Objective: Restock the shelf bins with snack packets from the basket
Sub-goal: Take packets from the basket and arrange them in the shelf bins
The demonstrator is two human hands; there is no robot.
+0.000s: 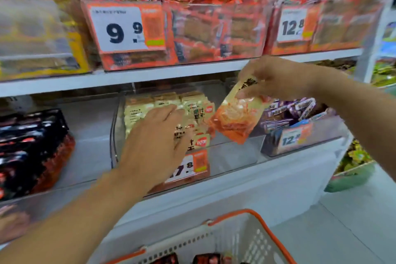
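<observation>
1. Hands reach into the lower shelf: the left hand (156,141) lies with fingers spread and fairly straight on the cream packets (150,106) stacked in the clear middle bin (233,156), holding nothing.
2. The right hand (276,77), up and to the right of the left one, pinches the top edge of an orange-and-cream snack packet (233,118), with fingers and thumb curled on it.
3. That packet hangs tilted from the right hand over the right half of the middle bin, its lower corner just beside the stacked packets near the left fingertips.
4. Below the left hand, a price tag (192,167) on the bin's front is partly hidden by the wrist.
5. Below both forearms sits the white basket (242,240) with an orange rim; dark red packets (205,259) show in it at the picture's bottom edge.
6. Right of the held packet stands a bin of purple packets (300,111).
7. Left of the left arm, black and red packets (32,146) are piled on the same shelf.
8. Above the hands, the upper shelf carries bins of orange packets (203,28); much of the view is motion-blurred.
</observation>
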